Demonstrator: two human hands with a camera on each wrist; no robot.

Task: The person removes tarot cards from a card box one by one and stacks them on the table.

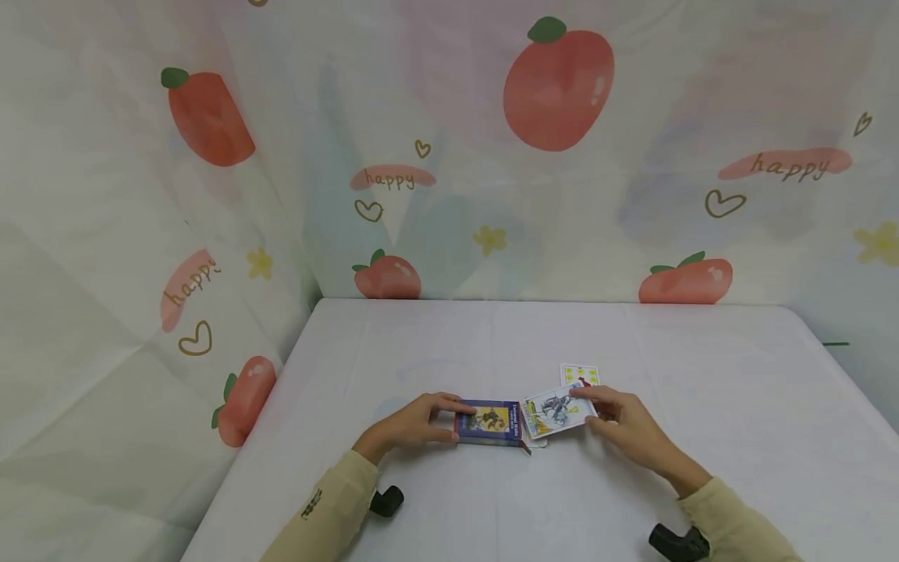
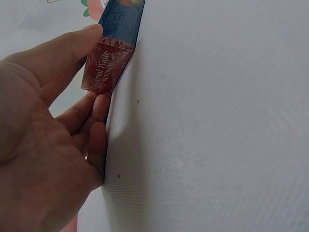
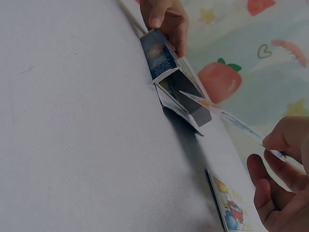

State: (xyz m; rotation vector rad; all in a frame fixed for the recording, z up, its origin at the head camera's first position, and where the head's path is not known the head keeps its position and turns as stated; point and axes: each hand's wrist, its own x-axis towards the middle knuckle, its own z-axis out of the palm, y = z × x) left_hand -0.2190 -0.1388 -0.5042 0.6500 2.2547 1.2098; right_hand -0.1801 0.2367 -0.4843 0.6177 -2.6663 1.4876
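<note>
A blue tarot deck box [image 1: 488, 423] lies on the table with its end flap open toward the right. My left hand [image 1: 420, 423] grips its closed end, which reads "Universal Waite" in the left wrist view. Between thumb and fingers, my right hand [image 1: 628, 428] pinches a tarot card [image 1: 558, 412]. In the right wrist view that card [image 3: 227, 121] is tilted, one corner at the mouth of the box [image 3: 166, 60]. Beyond the right hand, another card [image 1: 581, 375] lies face up on the table, partly covered by the held one.
A white cloth covers the table [image 1: 337, 351]. Behind it and on the left hang printed curtains [image 1: 449, 94] with fruit shapes and "happy" lettering. Black wrist mounts [image 1: 386, 501] sit under both sleeves.
</note>
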